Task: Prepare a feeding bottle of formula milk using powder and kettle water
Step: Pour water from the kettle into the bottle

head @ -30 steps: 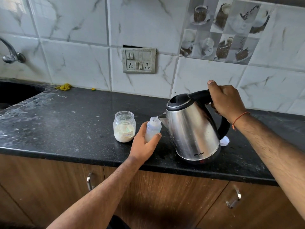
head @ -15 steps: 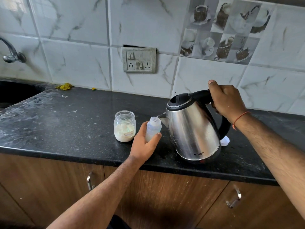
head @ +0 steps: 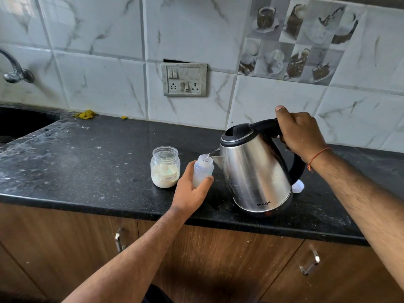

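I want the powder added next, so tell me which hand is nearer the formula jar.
Left. The left hand grips the feeding bottle just right of the formula jar. The right hand holds the kettle handle, farther right beyond the bottle.

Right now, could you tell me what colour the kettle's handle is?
Black, on the kettle's handle, in the head view.

Bare forearms, orange thread bracelet (head: 317, 157) on right wrist

jar (head: 165, 167) L of bottle (head: 202, 169) | kettle (head: 255, 171) R, spout over bottle mouth | all on counter (head: 87, 162)
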